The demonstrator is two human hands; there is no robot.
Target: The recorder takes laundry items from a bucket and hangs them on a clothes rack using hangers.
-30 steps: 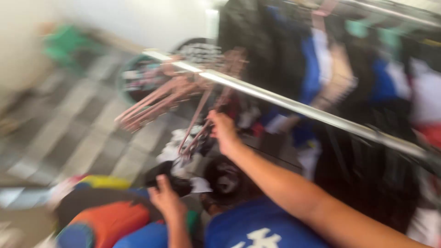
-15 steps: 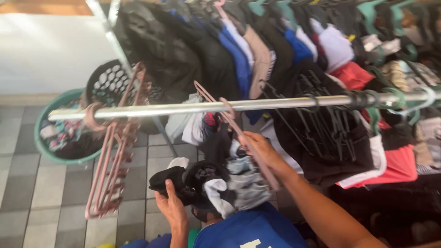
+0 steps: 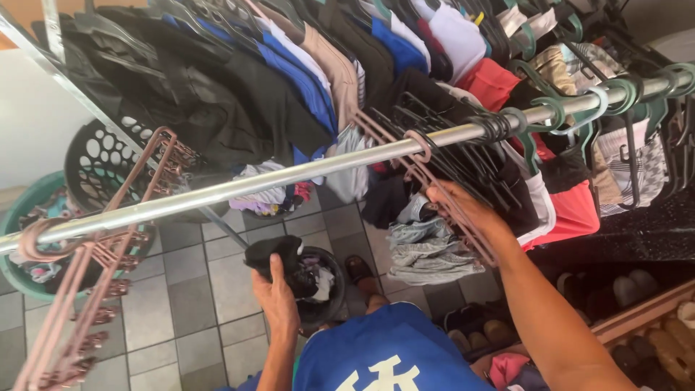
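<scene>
My right hand (image 3: 463, 210) grips a pink plastic hanger (image 3: 423, 174) whose hook sits over a silver clothes rail (image 3: 289, 176). A grey garment (image 3: 427, 250) hangs below that hanger. My left hand (image 3: 275, 297) is lower, closed on a black piece of clothing (image 3: 274, 255) held over a dark bucket (image 3: 318, 286) of laundry. I wear a blue shirt (image 3: 384, 355).
Several empty pink hangers (image 3: 79, 289) hang at the rail's left end; black and green hangers (image 3: 521, 123) crowd its right. A second rail behind holds dark, blue and white clothes (image 3: 289, 80). A black basket (image 3: 108, 163) and green tub (image 3: 22, 217) stand on grey tiles. Shoes (image 3: 651, 311) line a shelf.
The view has swung right and steadied. My right hand slid the pink hanger rightward along the rail toward the black hangers. My left hand still holds the black clothing low.
</scene>
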